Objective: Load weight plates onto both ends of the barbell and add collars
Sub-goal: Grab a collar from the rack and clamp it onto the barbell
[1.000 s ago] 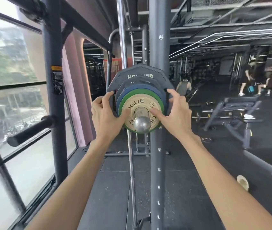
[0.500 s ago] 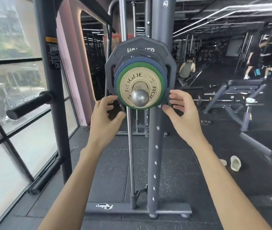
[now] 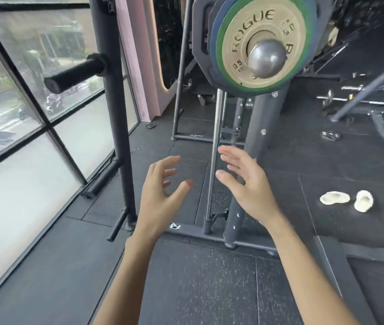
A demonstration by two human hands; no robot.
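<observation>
The barbell's steel sleeve end (image 3: 267, 59) points at me at the top of the view. On it sit a small tan ROGUE plate (image 3: 240, 31), a green plate (image 3: 219, 55), a blue plate (image 3: 212, 38) and a big black plate (image 3: 199, 41) behind. No collar shows on the sleeve. My left hand (image 3: 160, 195) and my right hand (image 3: 245, 181) hang well below the plates, over the floor, fingers spread and holding nothing.
A dark rack upright (image 3: 252, 160) and a thin steel guide rod (image 3: 213, 160) stand right behind my hands. A black storage peg (image 3: 73, 75) juts from the post (image 3: 113, 113) by the window at left. Two pale slippers (image 3: 348, 199) lie on the rubber floor at right. Benches (image 3: 374, 99) stand farther right.
Both hands have come off the plates and dropped down toward the floor. My view has tilted down, so the plate stack now sits at the top edge.
</observation>
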